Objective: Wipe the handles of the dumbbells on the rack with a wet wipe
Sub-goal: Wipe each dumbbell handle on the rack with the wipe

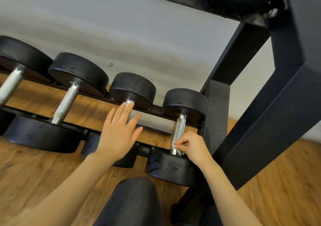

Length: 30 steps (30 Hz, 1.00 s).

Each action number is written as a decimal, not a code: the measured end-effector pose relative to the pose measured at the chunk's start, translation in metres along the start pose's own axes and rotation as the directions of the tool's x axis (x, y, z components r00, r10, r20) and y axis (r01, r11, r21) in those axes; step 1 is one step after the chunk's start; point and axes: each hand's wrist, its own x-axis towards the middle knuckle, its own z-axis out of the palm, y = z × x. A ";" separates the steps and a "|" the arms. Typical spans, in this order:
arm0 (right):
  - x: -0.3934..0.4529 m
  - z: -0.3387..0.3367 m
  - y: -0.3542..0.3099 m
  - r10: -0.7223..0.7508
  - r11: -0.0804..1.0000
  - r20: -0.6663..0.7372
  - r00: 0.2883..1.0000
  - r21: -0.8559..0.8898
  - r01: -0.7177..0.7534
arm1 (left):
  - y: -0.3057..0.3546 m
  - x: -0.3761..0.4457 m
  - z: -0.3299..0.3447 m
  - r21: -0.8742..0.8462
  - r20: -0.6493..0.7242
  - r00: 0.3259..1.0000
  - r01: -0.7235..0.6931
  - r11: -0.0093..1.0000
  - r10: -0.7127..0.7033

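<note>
Four dumbbells lie side by side on the low rail of the rack (257, 93), and the work is on the one at the far right end, beside the upright post. The right hand (192, 145) has its fingers curled, pinching a scrap of white wet wipe (177, 149) against the near end of the rightmost handle (179, 132), just above the near weight head; the wipe touches the knurled steel low on the bar, and a rusty speckle shows on the upper part of the same bar, not yet covered by the cloth. The left hand (119, 132) is spread flat with straight fingers and holds nothing; it hangs over the handle of the neighbouring dumbbell (129, 102), hiding most of it, and whether it touches the bar I cannot tell. I judge the step in hand to be the wiping of this first, rightmost handle, with the three bars to the left still to come. The next move, as I read it, calls for the pinch to wrap more fully round the bar and travel up its length toward the far head, with some twist to reach the underside, while the free hand could steady the weight so it does not roll on the rail.
</note>
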 end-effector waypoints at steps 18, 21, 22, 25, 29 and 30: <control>0.000 -0.005 0.006 -0.099 0.995 0.066 0.993 -0.004 0.100 | 0.002 -0.054 -0.001 0.092 0.028 0.998 0.062 0.994 -0.065; 0.005 -0.001 0.005 -0.172 0.985 -0.057 0.984 -0.038 0.170 | 0.001 -0.054 -0.001 0.097 0.033 0.997 0.063 0.993 -0.067; 0.004 0.000 0.005 -0.175 0.984 -0.076 0.982 -0.038 0.173 | 0.001 -0.054 -0.001 0.096 0.037 0.997 0.064 0.993 -0.067; 0.005 -0.003 0.006 -0.159 0.986 0.021 0.987 -0.057 0.159 | 0.002 -0.053 -0.001 0.099 0.052 0.996 0.069 0.993 -0.075; 0.009 -0.009 -0.004 -0.173 0.962 0.141 0.975 -0.190 0.198 | 0.002 -0.054 0.000 0.102 0.064 0.995 0.076 0.992 -0.082; 0.009 -0.010 -0.009 -0.189 0.953 0.137 0.972 -0.213 0.216 | 0.002 -0.054 0.000 0.099 0.068 0.994 0.078 0.992 -0.084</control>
